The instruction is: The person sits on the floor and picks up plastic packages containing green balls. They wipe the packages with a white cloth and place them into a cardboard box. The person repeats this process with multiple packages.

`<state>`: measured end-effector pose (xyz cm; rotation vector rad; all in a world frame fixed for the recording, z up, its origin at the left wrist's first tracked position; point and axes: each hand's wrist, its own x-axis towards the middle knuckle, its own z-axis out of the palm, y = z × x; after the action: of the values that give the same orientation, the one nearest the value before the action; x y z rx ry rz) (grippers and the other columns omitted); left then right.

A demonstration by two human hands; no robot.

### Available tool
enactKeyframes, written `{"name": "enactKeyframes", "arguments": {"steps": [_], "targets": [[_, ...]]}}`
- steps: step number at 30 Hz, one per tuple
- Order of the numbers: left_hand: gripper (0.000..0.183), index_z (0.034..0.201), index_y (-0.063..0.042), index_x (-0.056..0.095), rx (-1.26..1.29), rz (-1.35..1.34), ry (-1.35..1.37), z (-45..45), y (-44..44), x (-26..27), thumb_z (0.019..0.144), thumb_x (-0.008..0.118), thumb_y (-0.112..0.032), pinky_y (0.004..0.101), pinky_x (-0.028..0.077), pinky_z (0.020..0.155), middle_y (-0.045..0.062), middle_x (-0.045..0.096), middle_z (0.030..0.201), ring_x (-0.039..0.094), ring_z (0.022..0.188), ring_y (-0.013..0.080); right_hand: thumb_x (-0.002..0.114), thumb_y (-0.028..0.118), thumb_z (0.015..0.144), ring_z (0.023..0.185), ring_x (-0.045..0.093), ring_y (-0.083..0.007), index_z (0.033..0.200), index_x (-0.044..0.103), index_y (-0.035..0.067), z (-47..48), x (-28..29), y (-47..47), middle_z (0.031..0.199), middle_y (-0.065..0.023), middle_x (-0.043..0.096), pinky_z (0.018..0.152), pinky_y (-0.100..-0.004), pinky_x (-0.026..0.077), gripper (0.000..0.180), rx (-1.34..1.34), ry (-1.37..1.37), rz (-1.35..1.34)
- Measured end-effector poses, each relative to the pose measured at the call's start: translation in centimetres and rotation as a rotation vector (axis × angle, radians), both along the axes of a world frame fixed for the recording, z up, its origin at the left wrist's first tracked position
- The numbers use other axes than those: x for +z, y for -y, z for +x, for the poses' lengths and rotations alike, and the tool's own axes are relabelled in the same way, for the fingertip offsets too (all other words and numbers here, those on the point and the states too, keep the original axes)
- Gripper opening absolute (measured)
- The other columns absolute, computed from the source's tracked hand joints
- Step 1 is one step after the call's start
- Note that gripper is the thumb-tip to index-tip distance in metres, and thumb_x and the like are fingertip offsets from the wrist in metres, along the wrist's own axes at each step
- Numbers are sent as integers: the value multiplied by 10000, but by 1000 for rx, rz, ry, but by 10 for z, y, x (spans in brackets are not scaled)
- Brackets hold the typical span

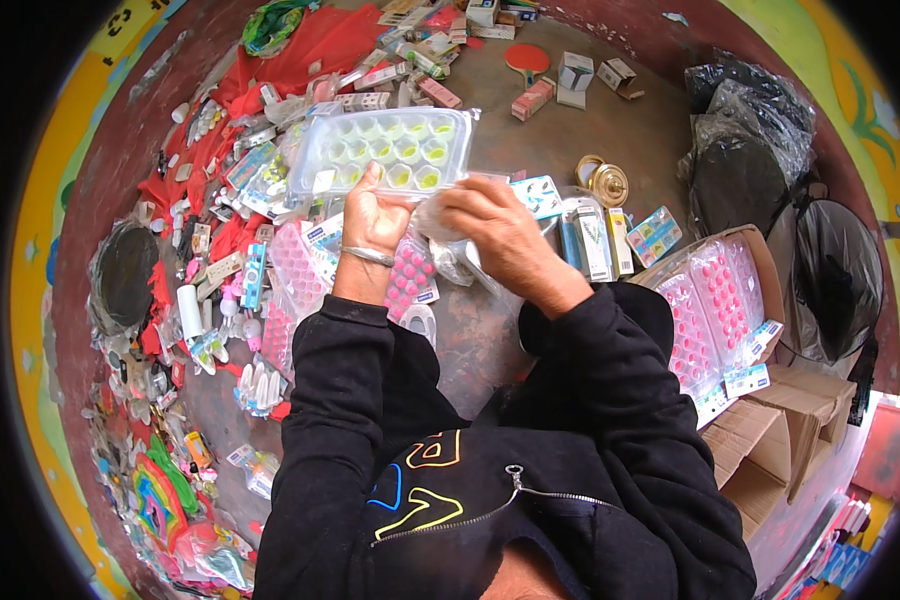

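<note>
My left hand, with a silver bangle at the wrist, holds a clear lidded plastic tray by its near edge. Several round cups with green bottoms show through it. Beside its near right corner, the curled fingers of my right hand grip crumpled whitish material, either thin film or cloth. Below my left hand, a clear pack of pink rounded pieces lies on the floor. More clear plastic packaging lies under my right hand.
A cardboard box with pink-dotted packs stands at the right, beside a round item in black plastic. Small goods lie heaped on red cloth at the left. A red table-tennis bat and brass-coloured round pieces lie ahead.
</note>
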<state>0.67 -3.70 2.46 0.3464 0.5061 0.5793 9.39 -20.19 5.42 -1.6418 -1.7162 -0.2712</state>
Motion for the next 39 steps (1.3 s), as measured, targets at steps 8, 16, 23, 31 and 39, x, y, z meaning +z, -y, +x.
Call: {"name": "enactKeyframes", "arguments": {"steps": [8, 16, 23, 31, 39], "targets": [[403, 1249, 0, 349, 91, 60, 105, 4, 7, 11, 929, 370, -244, 527, 307, 981, 171, 421, 1272, 399, 1178, 337, 598, 90, 706, 868, 550, -188, 920, 592, -3, 36, 13, 20, 862, -53, 603, 791, -307, 418, 233, -230, -1640, -144], [357, 1191, -9, 416, 51, 297, 188, 11, 32, 5, 923, 418, -245, 400, 365, 953, 107, 494, 1185, 477, 1095, 237, 635, 297, 777, 645, 508, -98, 847, 602, -13, 2, -6, -10, 747, -25, 566, 562, -248, 400, 320, -112, -1615, -272], [364, 1210, -54, 402, 86, 536, 147, 15, 49, 17, 866, 522, -63, 357, 408, 918, 76, 493, 1154, 487, 1060, 184, 632, 239, 780, 641, 571, -125, 819, 609, -28, 11, -3, 2, 752, -67, 610, 591, -248, 444, 271, -149, -1733, -204], [443, 1158, -4, 426, -91, 285, 264, 4, 36, 32, 846, 551, -293, 419, 409, 906, 141, 533, 1125, 517, 1049, 271, 644, 149, 749, 671, 587, -159, 827, 612, -26, 33, 3, 10, 766, -82, 613, 632, -279, 460, 195, -163, -1860, -171], [295, 1066, 28, 465, -4, 261, 25, 5, 1, -6, 841, 544, -146, 413, 454, 849, 149, 584, 1003, 577, 917, 266, 641, 146, 766, 689, 595, -158, 843, 613, -1, 38, -2, 9, 784, -75, 624, 639, -286, 474, 169, -125, -2014, -207]]}}
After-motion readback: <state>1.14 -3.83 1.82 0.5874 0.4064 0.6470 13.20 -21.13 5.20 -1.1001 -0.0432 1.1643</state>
